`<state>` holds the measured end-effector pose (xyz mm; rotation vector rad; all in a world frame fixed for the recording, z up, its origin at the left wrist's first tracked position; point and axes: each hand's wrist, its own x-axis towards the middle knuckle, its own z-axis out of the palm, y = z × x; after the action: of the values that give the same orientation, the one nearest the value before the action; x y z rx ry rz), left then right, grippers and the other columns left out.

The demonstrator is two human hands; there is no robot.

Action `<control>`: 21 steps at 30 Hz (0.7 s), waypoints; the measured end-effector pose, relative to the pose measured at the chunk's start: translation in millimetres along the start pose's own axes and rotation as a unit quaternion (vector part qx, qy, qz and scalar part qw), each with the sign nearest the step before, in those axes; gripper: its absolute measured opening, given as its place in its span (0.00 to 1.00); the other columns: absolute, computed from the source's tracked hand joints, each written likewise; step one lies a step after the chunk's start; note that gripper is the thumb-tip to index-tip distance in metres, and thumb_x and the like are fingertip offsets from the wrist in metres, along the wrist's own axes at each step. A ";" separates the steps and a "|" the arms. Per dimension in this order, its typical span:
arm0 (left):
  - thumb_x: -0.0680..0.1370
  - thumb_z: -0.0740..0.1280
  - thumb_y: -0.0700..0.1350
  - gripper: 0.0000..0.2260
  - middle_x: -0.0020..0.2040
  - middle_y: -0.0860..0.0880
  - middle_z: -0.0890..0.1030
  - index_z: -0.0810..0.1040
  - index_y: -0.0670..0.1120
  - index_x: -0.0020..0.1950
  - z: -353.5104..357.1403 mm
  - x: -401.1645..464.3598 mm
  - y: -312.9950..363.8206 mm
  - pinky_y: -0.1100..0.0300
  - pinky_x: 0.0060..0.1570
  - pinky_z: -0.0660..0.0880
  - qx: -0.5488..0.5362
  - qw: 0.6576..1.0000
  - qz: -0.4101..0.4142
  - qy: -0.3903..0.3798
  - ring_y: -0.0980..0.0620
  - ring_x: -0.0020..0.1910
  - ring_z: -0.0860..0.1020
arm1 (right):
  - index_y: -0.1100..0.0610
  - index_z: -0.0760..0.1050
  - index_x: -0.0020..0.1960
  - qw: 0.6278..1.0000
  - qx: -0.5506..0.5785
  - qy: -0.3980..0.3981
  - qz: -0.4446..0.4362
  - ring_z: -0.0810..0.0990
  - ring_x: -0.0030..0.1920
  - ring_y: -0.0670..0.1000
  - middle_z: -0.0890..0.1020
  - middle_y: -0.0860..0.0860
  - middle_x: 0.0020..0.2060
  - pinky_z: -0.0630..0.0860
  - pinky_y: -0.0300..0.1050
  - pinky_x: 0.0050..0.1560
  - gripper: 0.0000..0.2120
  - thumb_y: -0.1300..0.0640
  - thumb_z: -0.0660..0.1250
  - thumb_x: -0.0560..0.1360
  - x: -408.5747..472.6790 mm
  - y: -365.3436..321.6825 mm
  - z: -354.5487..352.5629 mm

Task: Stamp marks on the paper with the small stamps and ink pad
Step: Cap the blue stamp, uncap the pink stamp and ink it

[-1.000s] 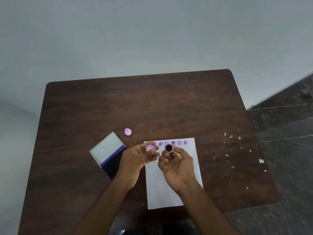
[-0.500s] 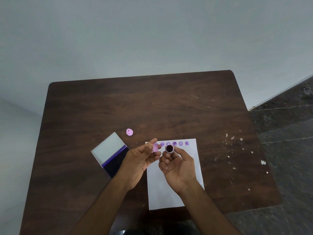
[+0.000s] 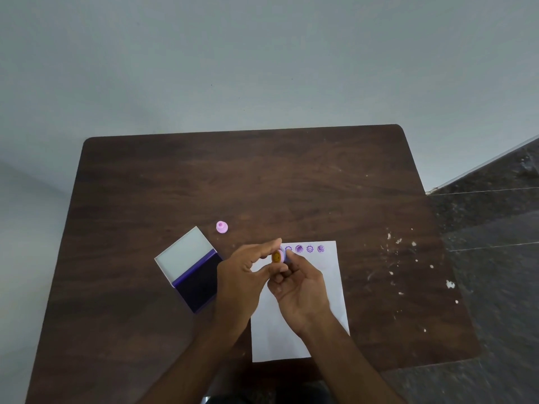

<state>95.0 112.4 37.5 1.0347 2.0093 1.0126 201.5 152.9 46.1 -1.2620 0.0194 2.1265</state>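
Observation:
A white paper [image 3: 320, 290] lies on the dark wooden table [image 3: 233, 176], with a row of purple stamped marks [image 3: 304, 248] along its top edge. Above the paper's top left corner my two hands meet. My left hand [image 3: 245, 272] pinches a small pink cap with a yellow face [image 3: 277, 256]. My right hand [image 3: 300, 290] curls round a small stamp, whose body is mostly hidden behind the cap and my fingers. The open ink pad [image 3: 201, 282] lies left of my left hand, its pale lid [image 3: 182, 252] folded back. A second pink stamp [image 3: 221, 227] stands on the table beyond the pad.
White flecks [image 3: 408, 258] are scattered on the table's right side. A dark stone floor [image 3: 495, 228] lies past the right edge, and a pale wall stands behind the table.
My left hand has brought the pink cap rightwards against the stamp in my right hand. The stamp's dark round face, visible before, is now covered by the cap.

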 end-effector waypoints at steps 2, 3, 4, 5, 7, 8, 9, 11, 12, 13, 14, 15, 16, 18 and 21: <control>0.71 0.75 0.49 0.18 0.55 0.56 0.83 0.83 0.49 0.61 0.2 -0.6 0.8 0.83 0.47 0.69 0.010 1.000 0.003 0.002 0.68 0.47 0.78 | 0.63 0.83 0.45 1.000 -0.005 0.006 -0.004 0.79 0.35 0.52 0.83 0.58 0.39 0.75 0.47 0.48 0.09 0.57 0.68 0.75 -0.4 -0.5 0.3; 0.71 0.75 0.49 0.19 0.56 0.56 0.83 0.83 0.49 0.61 -0.4 -0.5 0.9 0.83 0.47 0.69 0.012 1.000 0.002 0.003 0.68 0.47 0.77 | 0.63 0.83 0.46 1.000 -0.009 0.008 -0.005 0.79 0.36 0.52 0.83 0.58 0.40 0.75 0.47 0.48 0.09 0.57 0.69 0.74 0.2 -0.7 0.1; 0.71 0.75 0.49 0.19 0.56 0.56 0.83 0.82 0.49 0.61 -0.9 -0.5 1.0 0.83 0.47 0.69 0.011 1.000 -0.001 0.003 0.68 0.47 0.77 | 0.63 0.83 0.46 1.000 -0.013 0.008 -0.006 0.78 0.36 0.52 0.83 0.58 0.40 0.74 0.47 0.48 0.09 0.57 0.69 0.73 0.5 -1.0 -0.3; 0.71 0.75 0.49 0.19 0.56 0.56 0.83 0.82 0.49 0.62 -1.3 -0.4 1.1 0.83 0.46 0.69 0.007 1.000 -0.006 0.001 0.68 0.47 0.77 | 0.63 0.83 0.46 1.000 -0.018 0.008 -0.007 0.78 0.36 0.52 0.83 0.59 0.40 0.74 0.47 0.48 0.09 0.57 0.70 0.73 1.3 -1.5 -0.7; 0.71 0.75 0.49 0.20 0.56 0.57 0.82 0.82 0.50 0.62 -2.5 0.4 1.2 0.83 0.45 0.69 0.001 1.000 -0.014 -0.002 0.68 0.47 0.77 | 0.63 0.82 0.46 1.000 -0.026 0.010 -0.010 0.78 0.37 0.52 0.82 0.59 0.41 0.74 0.48 0.49 0.09 0.57 0.70 0.73 2.5 -1.4 -0.8; 0.71 0.75 0.49 0.20 0.56 0.58 0.82 0.81 0.51 0.62 -3.1 1.0 1.4 0.83 0.45 0.69 -0.001 1.000 -0.018 -0.003 0.68 0.47 0.78 | 0.63 0.82 0.47 0.999 -0.030 0.012 -0.011 0.78 0.37 0.53 0.83 0.59 0.41 0.74 0.48 0.51 0.09 0.57 0.70 0.74 3.0 -1.1 -1.0; 0.71 0.75 0.49 0.20 0.56 0.59 0.81 0.81 0.52 0.62 -3.8 1.8 1.5 0.83 0.44 0.69 -0.003 1.000 -0.021 -0.005 0.68 0.47 0.77 | 0.63 0.83 0.47 0.999 -0.035 0.015 -0.013 0.79 0.37 0.53 0.83 0.59 0.42 0.75 0.49 0.53 0.09 0.57 0.69 0.74 3.6 -0.6 -1.1; 0.71 0.74 0.50 0.20 0.56 0.61 0.80 0.81 0.53 0.62 -5.4 2.7 2.6 0.84 0.45 0.68 -0.007 1.000 -0.022 -0.007 0.69 0.47 0.77 | 0.63 0.83 0.47 0.999 -0.045 0.016 -0.016 0.80 0.37 0.52 0.83 0.59 0.42 0.75 0.49 0.54 0.10 0.57 0.69 0.75 4.1 0.0 -1.0; 0.71 0.74 0.50 0.20 0.56 0.62 0.79 0.80 0.53 0.62 -6.2 3.1 3.3 0.84 0.45 0.68 -0.010 1.000 -0.020 -0.009 0.69 0.47 0.76 | 0.63 0.84 0.46 0.999 -0.049 0.015 -0.017 0.80 0.37 0.52 0.83 0.59 0.42 0.75 0.49 0.54 0.10 0.56 0.68 0.75 4.0 0.1 -0.8; 0.71 0.74 0.50 0.20 0.56 0.63 0.78 0.80 0.53 0.62 -7.0 3.6 3.6 0.84 0.46 0.68 -0.013 1.000 -0.018 -0.012 0.70 0.48 0.76 | 0.62 0.84 0.46 0.998 -0.055 0.013 -0.017 0.79 0.37 0.52 0.83 0.59 0.41 0.75 0.48 0.53 0.10 0.56 0.68 0.76 4.1 0.1 -0.6; 0.71 0.74 0.50 0.20 0.56 0.63 0.78 0.80 0.54 0.62 -7.7 4.0 3.9 0.82 0.47 0.70 -0.018 1.000 -0.017 -0.016 0.70 0.49 0.76 | 0.62 0.84 0.46 0.998 -0.061 0.010 -0.018 0.79 0.37 0.52 0.83 0.59 0.41 0.75 0.48 0.52 0.10 0.56 0.68 0.76 3.5 -0.2 -0.5; 0.71 0.74 0.50 0.20 0.56 0.64 0.78 0.80 0.54 0.62 -8.3 4.4 3.8 0.80 0.49 0.71 -0.024 0.999 -0.017 -0.020 0.70 0.49 0.77 | 0.62 0.84 0.46 0.998 -0.068 0.005 -0.019 0.79 0.37 0.51 0.83 0.58 0.40 0.75 0.47 0.50 0.09 0.56 0.68 0.76 2.9 -0.6 -0.3; 0.71 0.74 0.50 0.20 0.56 0.64 0.78 0.80 0.55 0.62 -8.9 4.9 3.6 0.77 0.51 0.73 -0.030 0.999 -0.015 -0.023 0.69 0.50 0.78 | 0.62 0.84 0.46 0.997 -0.077 0.000 -0.020 0.78 0.36 0.51 0.82 0.58 0.38 0.74 0.46 0.49 0.09 0.57 0.68 0.76 2.1 -1.4 -0.4; 0.70 0.75 0.50 0.20 0.56 0.64 0.79 0.80 0.54 0.62 -10.1 6.6 1.4 0.72 0.54 0.74 -0.034 0.999 -0.012 -0.027 0.66 0.53 0.79 | 0.61 0.84 0.44 0.994 -0.105 -0.012 -0.023 0.77 0.35 0.50 0.81 0.57 0.35 0.74 0.46 0.45 0.09 0.57 0.67 0.76 0.1 -4.7 -0.6; 0.70 0.76 0.50 0.20 0.57 0.63 0.80 0.81 0.55 0.62 -12.4 8.7 -2.7 0.76 0.52 0.74 -0.038 0.998 -0.018 -0.037 0.65 0.53 0.80 | 0.62 0.84 0.43 0.986 -0.159 -0.037 -0.026 0.74 0.34 0.50 0.79 0.56 0.34 0.70 0.45 0.39 0.09 0.58 0.67 0.76 -0.2 -11.0 -0.5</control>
<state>79.9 114.7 39.5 0.9785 1.9092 1.0089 207.9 161.3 49.3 -1.3427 -0.3959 2.1880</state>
